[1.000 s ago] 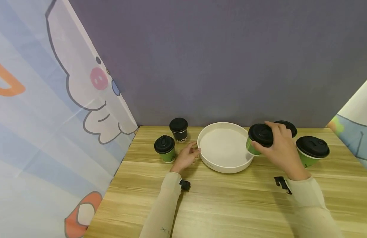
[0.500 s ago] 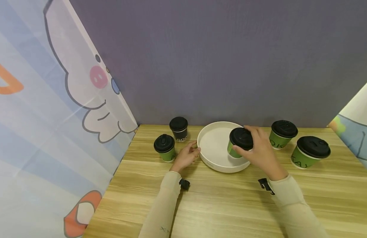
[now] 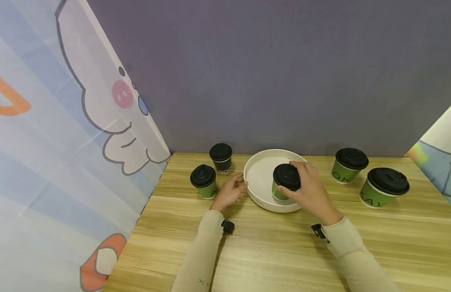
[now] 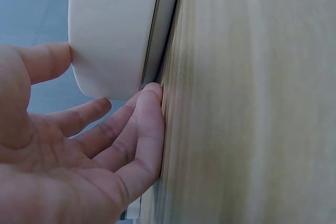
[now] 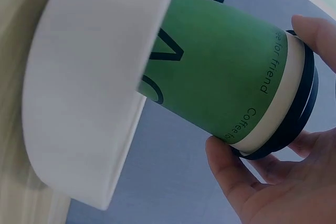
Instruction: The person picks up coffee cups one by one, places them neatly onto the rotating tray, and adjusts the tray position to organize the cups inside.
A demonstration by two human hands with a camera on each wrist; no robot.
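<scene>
My right hand (image 3: 313,192) grips a green paper coffee cup (image 5: 220,66) near its black lid (image 3: 286,177), thumb on one side and fingers on the other. The cup's lower part is inside the round white tray (image 3: 260,174), behind its wall in the right wrist view; whether its base touches the tray floor is hidden. At the tray's left side, my left hand (image 3: 229,194) touches the outer wall with thumb and fingertips. The left wrist view shows its fingers (image 4: 149,129) loosely bent beside the tray wall (image 4: 113,30), the lowest ones close to the table.
Left of the tray stand a small green lidded cup (image 3: 204,182) and a dark lidded cup (image 3: 221,158). Two more green lidded cups, one smaller (image 3: 348,165) and one larger (image 3: 382,187), stand at the right. A grey panel (image 3: 269,81) rises behind the wooden table (image 3: 269,251).
My right hand has carried the green coffee cup leftward from the tray's right edge to inside the tray, and lower. The left hand has stayed at the tray's side.
</scene>
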